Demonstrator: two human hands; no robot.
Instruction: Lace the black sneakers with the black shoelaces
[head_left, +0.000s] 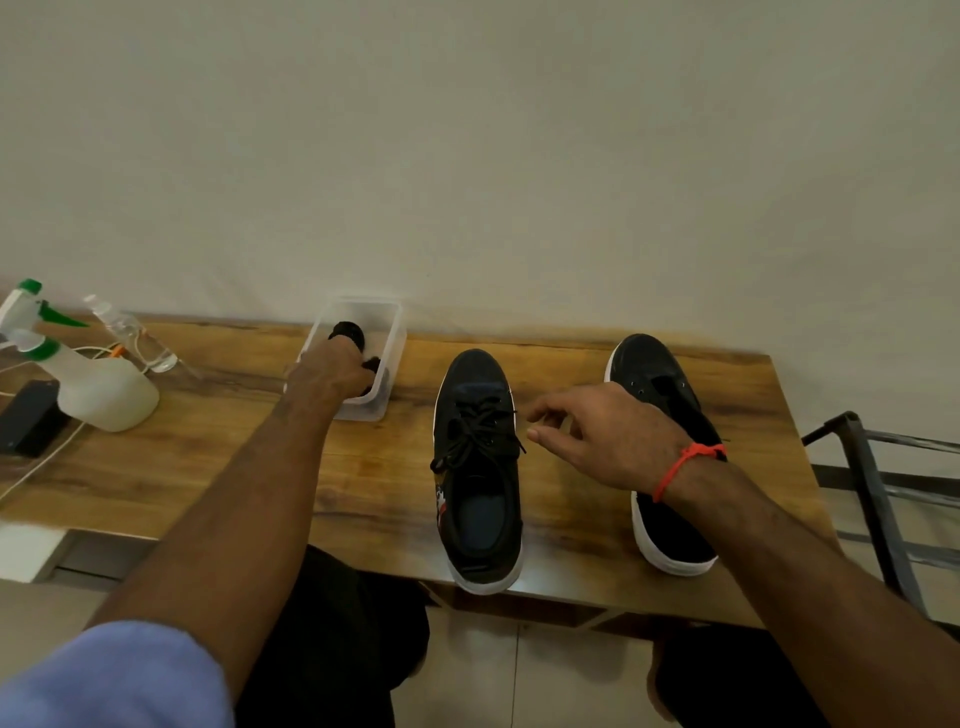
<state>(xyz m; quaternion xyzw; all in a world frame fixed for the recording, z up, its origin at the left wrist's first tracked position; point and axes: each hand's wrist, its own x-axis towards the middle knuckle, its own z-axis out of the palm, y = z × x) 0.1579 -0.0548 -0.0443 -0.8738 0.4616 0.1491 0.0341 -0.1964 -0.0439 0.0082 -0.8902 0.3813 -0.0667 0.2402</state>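
Plain pale wall rises behind a wood-grain counter (208, 467) that spans the view. At its far edge sits a clear plastic tub (387, 332), and the left hand (324, 371) reaches forward on an outstretched arm into it, fingers curled down among the bundled black shoelaces (349, 332) inside; whether it actually grips a lace cannot be told, since the fingertips are hidden in the tub. Just right of the tub stands the laced sneaker (480, 467), toe pointing far, its lace already threaded and tied loosely. The right hand (608, 436) hovers above the counter between the two shoes, fingers loosely spread and holding nothing, a red thread band (685, 462) round its wrist. Partly behind that hand and wrist lies the unlaced sneaker (652, 374), toe also far, eyelets bare. On the far left stand a white spray bottle (104, 395) with green trigger, a clear bottle (130, 332) and a black box (28, 415).
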